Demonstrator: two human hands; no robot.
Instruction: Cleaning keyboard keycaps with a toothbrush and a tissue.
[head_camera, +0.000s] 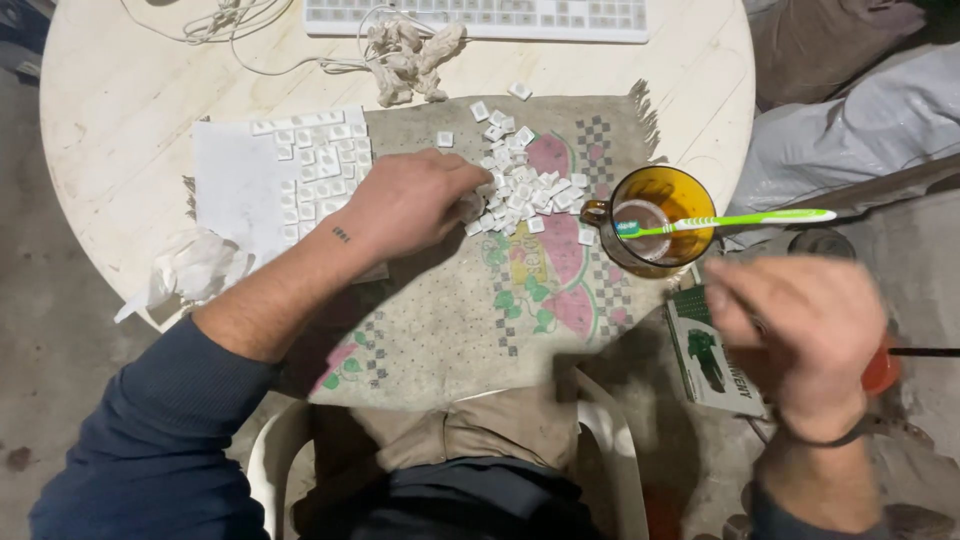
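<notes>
Round and pale, the wooden table (120, 110) carries a worn patterned cloth (450, 320) under my view. I see the left hand (410, 205) resting on that cloth, fingers curled together at the edge of the heap of white keycaps (520, 185) (whether it pinches one I cannot tell). Just left of it, sorted keycaps lie in rows on a white sheet (235, 185). The right hand (800, 325) is blurred off the table's edge, its grip unreadable. Between the hands stands an amber glass mug (655, 215) with a green toothbrush (730, 222) across its rim. A keyboard (475, 18) lies at the far edge.
</notes>
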